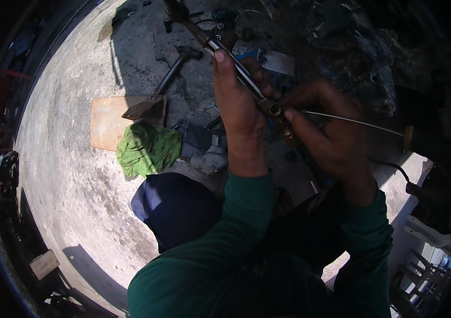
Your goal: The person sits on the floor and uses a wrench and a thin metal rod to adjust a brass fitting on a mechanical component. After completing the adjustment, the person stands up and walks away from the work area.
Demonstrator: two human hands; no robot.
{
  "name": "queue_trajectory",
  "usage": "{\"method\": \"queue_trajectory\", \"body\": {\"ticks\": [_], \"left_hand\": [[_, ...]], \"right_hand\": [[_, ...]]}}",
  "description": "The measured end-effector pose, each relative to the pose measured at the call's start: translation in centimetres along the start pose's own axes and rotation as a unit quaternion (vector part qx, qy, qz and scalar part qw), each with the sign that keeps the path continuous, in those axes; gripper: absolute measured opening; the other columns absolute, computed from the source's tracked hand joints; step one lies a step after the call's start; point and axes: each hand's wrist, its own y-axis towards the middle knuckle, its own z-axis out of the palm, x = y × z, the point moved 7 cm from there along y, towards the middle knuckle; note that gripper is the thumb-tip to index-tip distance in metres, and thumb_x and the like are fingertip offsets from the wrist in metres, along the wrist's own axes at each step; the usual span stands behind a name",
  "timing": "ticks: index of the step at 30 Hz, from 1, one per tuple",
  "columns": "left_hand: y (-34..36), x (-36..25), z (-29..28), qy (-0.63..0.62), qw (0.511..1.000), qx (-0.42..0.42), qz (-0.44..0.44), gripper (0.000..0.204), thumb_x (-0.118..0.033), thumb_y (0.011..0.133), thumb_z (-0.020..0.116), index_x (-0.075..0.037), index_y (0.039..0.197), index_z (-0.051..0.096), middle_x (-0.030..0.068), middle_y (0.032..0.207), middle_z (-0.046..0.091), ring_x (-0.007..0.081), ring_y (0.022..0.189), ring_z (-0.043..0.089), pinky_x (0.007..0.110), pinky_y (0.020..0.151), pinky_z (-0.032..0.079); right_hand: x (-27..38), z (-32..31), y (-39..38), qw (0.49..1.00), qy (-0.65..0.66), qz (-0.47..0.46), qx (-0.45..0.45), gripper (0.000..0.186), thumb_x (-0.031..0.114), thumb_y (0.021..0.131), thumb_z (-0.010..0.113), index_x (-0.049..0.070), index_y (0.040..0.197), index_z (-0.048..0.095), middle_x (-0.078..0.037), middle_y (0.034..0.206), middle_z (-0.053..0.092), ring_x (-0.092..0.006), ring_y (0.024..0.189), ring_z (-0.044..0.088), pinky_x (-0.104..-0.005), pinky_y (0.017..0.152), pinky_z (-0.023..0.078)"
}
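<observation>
My left hand [242, 103] is wrapped around a long metal rod assembly [252, 85], which slants from the upper middle down to the right. It has a bright, polished shaft and a darker body with a round, ring-like port [274, 109]. Beside that port, my right hand [331, 124] is closed in a pinch, thumb and forefinger on a thin metal wire [355, 121]. The wire runs right from the fingertips across the hand, toward a yellowish round end piece. Its tip at the port is hidden by the fingers.
On the concrete floor [72, 122] lie a hammer [175, 71], a wooden board [106, 119] with a dark blade-like piece, a green cloth [146, 148] and a grey metal casting [212, 158]. Crumpled dark plastic sheeting [363, 53] is at upper right; a wooden block [44, 264] lies lower left.
</observation>
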Motion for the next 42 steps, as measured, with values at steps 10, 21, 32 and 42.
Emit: {"method": "queue_trajectory", "body": {"ticks": [10, 21, 32, 42], "left_hand": [[-0.3, 0.1, 0.3, -0.017, 1.000, 0.002, -0.005, 0.065, -0.055, 0.104, 0.040, -0.009, 0.150, 0.031, 0.0023, 0.066, 0.048, 0.0119, 0.047, 0.051, 0.028, 0.040, 0.047], [-0.3, 0.1, 0.3, -0.021, 1.000, 0.005, -0.001, 0.067, -0.054, 0.105, 0.039, -0.006, 0.150, 0.031, 0.0017, 0.065, 0.047, 0.0117, 0.046, 0.051, 0.028, 0.040, 0.046], [0.3, 0.3, -0.6, 0.012, 0.999, -0.034, 0.005, 0.062, -0.051, 0.104, 0.043, -0.004, 0.143, 0.032, 0.0039, 0.066, 0.049, 0.0150, 0.047, 0.052, 0.029, 0.042, 0.048], [2.1, -1.6, -13.5, 0.264, 0.939, -0.205, 0.074, 0.029, -0.013, 0.095, 0.065, 0.003, 0.114, 0.049, 0.0120, 0.086, 0.057, 0.0201, 0.057, 0.060, 0.035, 0.047, 0.053]], "right_hand": [[0.1, -0.3, 0.0, 0.998, -0.001, 0.013, 0.057, 0.006, 0.001, 0.088, 0.066, -0.001, 0.093, 0.064, -0.010, 0.081, 0.071, -0.0145, 0.070, 0.068, -0.0289, 0.062, 0.051], [0.2, -0.2, 0.1, 0.999, 0.001, -0.016, 0.047, 0.005, 0.000, 0.088, 0.066, -0.001, 0.093, 0.064, -0.010, 0.082, 0.071, -0.0144, 0.070, 0.069, -0.0287, 0.062, 0.051], [-0.2, -1.1, -0.9, 0.996, -0.091, 0.009, 0.002, 0.007, 0.001, 0.086, 0.066, 0.000, 0.093, 0.064, -0.009, 0.089, 0.069, -0.0150, 0.085, 0.067, -0.0311, 0.074, 0.051], [-10.1, -0.1, -9.7, 0.804, -0.252, 0.148, 0.518, 0.038, 0.011, 0.087, 0.066, 0.001, 0.122, 0.059, -0.017, 0.088, 0.066, -0.0327, 0.082, 0.068, -0.0437, 0.074, 0.054]]}}
